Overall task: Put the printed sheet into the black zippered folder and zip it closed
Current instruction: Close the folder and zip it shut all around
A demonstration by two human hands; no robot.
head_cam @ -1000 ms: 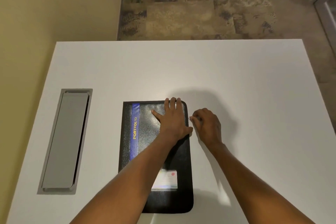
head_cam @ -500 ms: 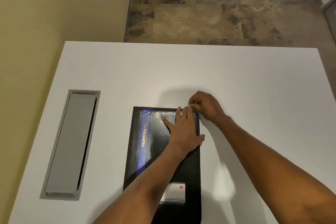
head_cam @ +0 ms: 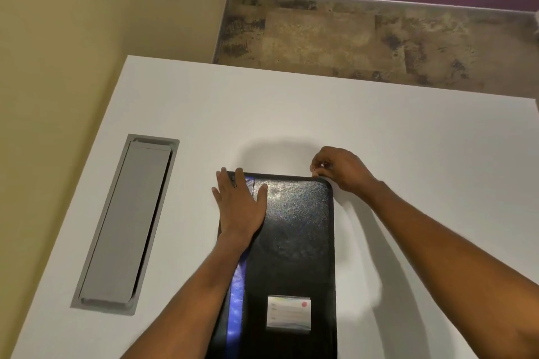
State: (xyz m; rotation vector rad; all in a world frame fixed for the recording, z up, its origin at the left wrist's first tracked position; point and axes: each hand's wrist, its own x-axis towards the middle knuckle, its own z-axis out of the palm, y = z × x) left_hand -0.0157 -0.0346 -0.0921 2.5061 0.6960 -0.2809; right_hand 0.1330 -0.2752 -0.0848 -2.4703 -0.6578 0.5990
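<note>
The black zippered folder [head_cam: 294, 242] lies closed and flat on the white table [head_cam: 408, 154], with a blue strip down its left side and a small label window near its front. My left hand [head_cam: 239, 207] presses flat on the folder's far left corner, fingers straight. My right hand [head_cam: 335, 167] is at the far right corner and pinches something small there, apparently the zipper pull. The printed sheet is not visible.
A grey cable hatch [head_cam: 128, 224] is set into the table to the left of the folder. A beige wall runs along the table's left side. Beyond the far table edge is mottled floor [head_cam: 350, 38] and a purple wall.
My left hand slid from the folder's far right part to its far left corner. My right hand moved from the right edge up to the far right corner, still pinching.
</note>
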